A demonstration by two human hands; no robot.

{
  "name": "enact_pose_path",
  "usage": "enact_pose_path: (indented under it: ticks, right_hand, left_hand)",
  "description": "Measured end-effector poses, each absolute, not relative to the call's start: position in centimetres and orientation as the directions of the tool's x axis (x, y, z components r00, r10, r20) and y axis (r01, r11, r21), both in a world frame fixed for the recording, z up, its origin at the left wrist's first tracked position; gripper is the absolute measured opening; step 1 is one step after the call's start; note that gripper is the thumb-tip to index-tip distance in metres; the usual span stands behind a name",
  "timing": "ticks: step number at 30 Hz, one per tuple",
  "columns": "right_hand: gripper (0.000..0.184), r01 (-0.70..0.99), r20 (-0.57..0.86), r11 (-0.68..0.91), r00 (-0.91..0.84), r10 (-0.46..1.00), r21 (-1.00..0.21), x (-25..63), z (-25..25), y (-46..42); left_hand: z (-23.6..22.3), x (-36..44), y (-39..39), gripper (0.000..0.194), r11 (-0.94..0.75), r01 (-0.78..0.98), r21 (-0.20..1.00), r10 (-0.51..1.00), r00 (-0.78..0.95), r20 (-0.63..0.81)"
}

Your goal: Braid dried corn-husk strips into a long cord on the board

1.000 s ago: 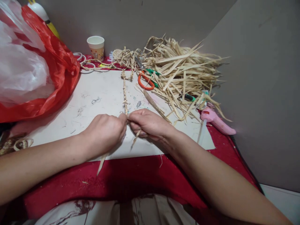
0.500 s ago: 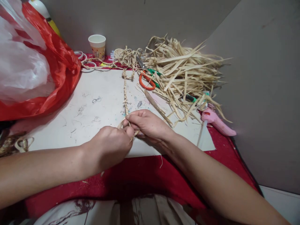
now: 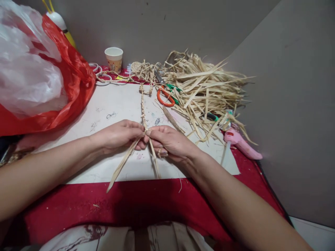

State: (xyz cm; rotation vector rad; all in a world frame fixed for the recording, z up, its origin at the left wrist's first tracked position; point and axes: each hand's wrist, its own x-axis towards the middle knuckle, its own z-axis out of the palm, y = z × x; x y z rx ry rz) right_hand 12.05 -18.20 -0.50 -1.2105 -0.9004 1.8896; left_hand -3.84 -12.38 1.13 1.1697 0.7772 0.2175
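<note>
A thin braid of dry straw-coloured strips runs down the white board towards me. At its near end my left hand and my right hand meet, fingertips almost touching. Between left thumb and fingers is a flat straw strip, whose loose tail slants down to the left. My right thumb and forefinger pinch the braid's end, and another loose strip hangs below them. Exactly how the strips cross is hidden by the fingers.
Behind the right hand lies a heap of dry strips, with orange- and green-handled scissors beside it. A pink glue gun rests at right. A paper cup stands at the back; a red plastic bag fills the left.
My left hand has turned from a fist over the braid's end to a pinch on its left side. Two loose strip tails now show below the hands. The view has shifted slightly.
</note>
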Motion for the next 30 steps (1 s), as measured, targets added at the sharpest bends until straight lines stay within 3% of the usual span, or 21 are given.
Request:
enact_pose_path:
  ticks: [4, 11, 14, 17, 23, 30]
  right_hand:
    - [0.023, -0.171, -0.43, -0.502, -0.333, 0.84, -0.848, 12.2, -0.8, -18.1]
    - [0.022, -0.038, -0.408, -0.451, -0.368, 0.836, -0.891, 12.7, -0.5, -18.2]
    - [0.022, 0.098, -0.386, -0.376, -0.351, 0.853, -0.921, 12.8, -0.4, -18.2]
    - [0.02, 0.256, -0.338, -0.26, -0.338, 0.878, -0.931, 12.9, -0.3, -18.2]
    - [0.022, 0.472, -0.248, -0.085, -0.295, 0.923, -0.877, 13.0, 0.2, -18.3]
    - [0.027, 0.504, -0.216, -0.013, -0.346, 0.913, -0.864, 13.6, 0.7, -18.5]
  left_hand:
    - [1.0, -3.6, -13.2, 0.015, 0.358, 0.295, 0.886, 0.516, 0.729, -0.451]
    - [0.7, -4.2, -12.4, 0.022, -0.117, 0.416, 0.902, 0.606, 0.749, -0.267]
    - [0.5, -4.3, -12.2, 0.024, -0.207, 0.44, 0.874, 0.596, 0.765, -0.244]
    - [0.4, -4.1, -12.3, 0.024, -0.154, 0.422, 0.893, 0.577, 0.772, -0.265]
    - [0.4, -3.6, -12.7, 0.022, 0.12, 0.374, 0.92, 0.548, 0.748, -0.375]
    - [0.4, -3.6, -12.9, 0.023, 0.147, 0.361, 0.921, 0.607, 0.702, -0.372]
